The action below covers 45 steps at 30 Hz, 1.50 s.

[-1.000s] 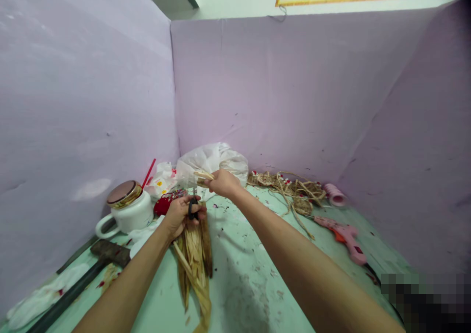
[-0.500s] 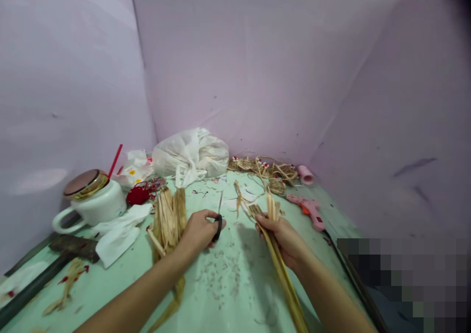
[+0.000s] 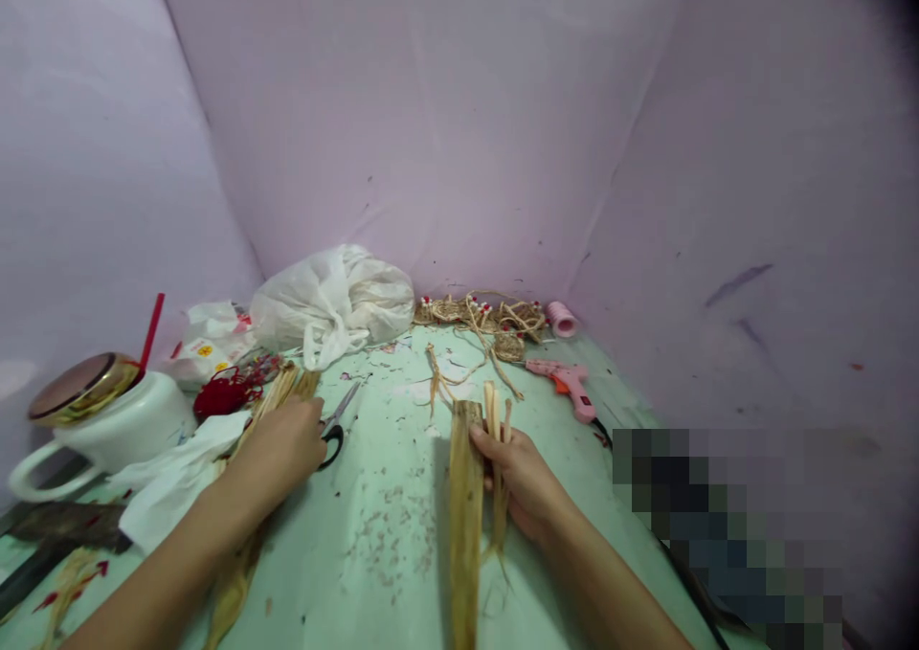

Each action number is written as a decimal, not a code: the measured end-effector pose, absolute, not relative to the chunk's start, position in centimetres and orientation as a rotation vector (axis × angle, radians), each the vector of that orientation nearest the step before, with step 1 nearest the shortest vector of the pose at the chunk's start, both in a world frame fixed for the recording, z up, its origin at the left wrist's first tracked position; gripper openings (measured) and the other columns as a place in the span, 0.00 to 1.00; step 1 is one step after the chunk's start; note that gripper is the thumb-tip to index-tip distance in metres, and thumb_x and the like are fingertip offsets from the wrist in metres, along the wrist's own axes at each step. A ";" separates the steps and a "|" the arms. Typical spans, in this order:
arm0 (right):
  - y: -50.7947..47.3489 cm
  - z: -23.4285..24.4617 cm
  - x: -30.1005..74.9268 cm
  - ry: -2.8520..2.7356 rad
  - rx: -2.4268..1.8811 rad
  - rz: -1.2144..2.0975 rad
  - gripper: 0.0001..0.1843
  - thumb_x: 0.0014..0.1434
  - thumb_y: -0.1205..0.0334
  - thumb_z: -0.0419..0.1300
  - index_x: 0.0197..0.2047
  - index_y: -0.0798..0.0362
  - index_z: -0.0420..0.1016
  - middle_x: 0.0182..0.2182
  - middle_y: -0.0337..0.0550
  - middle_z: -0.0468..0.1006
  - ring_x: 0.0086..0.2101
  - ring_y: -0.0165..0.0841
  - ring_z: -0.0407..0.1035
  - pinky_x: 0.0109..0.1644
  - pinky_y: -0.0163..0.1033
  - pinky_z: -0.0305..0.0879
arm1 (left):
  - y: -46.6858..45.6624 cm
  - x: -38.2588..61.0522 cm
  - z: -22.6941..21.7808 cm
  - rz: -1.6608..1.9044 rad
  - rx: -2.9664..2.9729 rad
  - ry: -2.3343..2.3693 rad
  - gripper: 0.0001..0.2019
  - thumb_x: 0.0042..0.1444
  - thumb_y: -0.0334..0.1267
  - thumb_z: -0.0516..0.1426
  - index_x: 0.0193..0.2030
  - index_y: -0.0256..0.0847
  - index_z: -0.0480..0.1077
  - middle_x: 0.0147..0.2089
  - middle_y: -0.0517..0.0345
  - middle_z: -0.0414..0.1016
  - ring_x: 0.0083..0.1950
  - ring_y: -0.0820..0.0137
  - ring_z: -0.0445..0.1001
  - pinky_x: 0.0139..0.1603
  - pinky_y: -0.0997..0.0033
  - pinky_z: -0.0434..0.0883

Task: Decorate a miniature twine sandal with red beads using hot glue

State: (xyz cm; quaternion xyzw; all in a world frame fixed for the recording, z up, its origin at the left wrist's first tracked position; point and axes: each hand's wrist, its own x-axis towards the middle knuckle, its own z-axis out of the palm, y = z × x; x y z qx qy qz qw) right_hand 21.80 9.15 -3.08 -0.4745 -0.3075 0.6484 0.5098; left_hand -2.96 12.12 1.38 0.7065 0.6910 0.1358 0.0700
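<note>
My right hand (image 3: 523,478) is closed around several dried, straw-coloured plant strips. A broad flat strip (image 3: 466,526) is pinched under the thumb and runs down toward the near edge, while narrower strips (image 3: 495,497) stick up between the fingers. My left hand (image 3: 287,444) rests over a bundle of dried strips (image 3: 236,573) on the left, its back toward me and its fingers mostly hidden. Scissors (image 3: 336,430) with black handles lie right beside that hand, blades pointing away; whether the fingers touch them is unclear.
Left are a white mug (image 3: 129,430) with a gold-rimmed lid, red yarn (image 3: 219,396), a white cloth (image 3: 179,478) and a hammer (image 3: 72,526). Farther back lie a plastic bag (image 3: 337,301), braided cord (image 3: 488,317) and a pink spool (image 3: 562,321). A pink glue gun (image 3: 567,385) sits right.
My left hand has moved left from the middle to the bundle, and the scissors now lie at its side. The broad strip in my right hand has turned its flat face toward me.
</note>
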 end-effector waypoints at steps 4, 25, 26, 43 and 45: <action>8.3 -2.8 20.9 -0.753 -1.113 1.604 0.18 0.38 0.53 0.67 0.29 0.58 0.72 0.19 0.38 0.70 0.20 0.26 0.64 0.18 0.29 0.61 | 10.2 2.0 1.6 0.767 1.821 1.737 0.12 0.44 0.41 0.57 0.34 0.37 0.74 0.31 0.50 0.75 0.31 0.62 0.71 0.31 0.69 0.63; 8.0 -2.8 22.6 -0.940 -1.202 1.632 0.16 0.37 0.55 0.66 0.22 0.55 0.64 0.13 0.30 0.60 0.15 0.21 0.51 0.16 0.29 0.37 | 8.2 7.3 -3.1 0.999 0.879 1.108 0.16 0.30 0.41 0.66 0.22 0.37 0.63 0.14 0.68 0.60 0.13 0.83 0.52 0.11 0.82 0.45; 8.0 -2.8 22.6 -0.942 -1.205 1.629 0.16 0.37 0.55 0.66 0.22 0.54 0.64 0.13 0.30 0.59 0.15 0.21 0.50 0.16 0.30 0.37 | 8.2 7.3 -3.0 0.997 0.875 1.099 0.16 0.30 0.41 0.66 0.22 0.37 0.63 0.15 0.68 0.61 0.14 0.83 0.53 0.12 0.83 0.45; 7.8 -2.8 22.3 -1.053 -1.246 1.648 0.19 0.37 0.50 0.66 0.23 0.56 0.67 0.14 0.32 0.62 0.14 0.21 0.50 0.16 0.31 0.35 | 8.2 7.4 -2.9 0.912 0.887 1.000 0.13 0.34 0.38 0.65 0.26 0.33 0.72 0.22 0.57 0.73 0.22 0.73 0.68 0.23 0.75 0.63; 7.7 -2.7 22.1 -1.067 -1.264 1.634 0.19 0.35 0.52 0.67 0.20 0.55 0.64 0.12 0.29 0.58 0.14 0.21 0.49 0.17 0.31 0.37 | 8.2 7.4 -2.9 0.901 0.887 1.000 0.12 0.34 0.38 0.65 0.26 0.34 0.71 0.22 0.56 0.73 0.22 0.72 0.68 0.24 0.75 0.64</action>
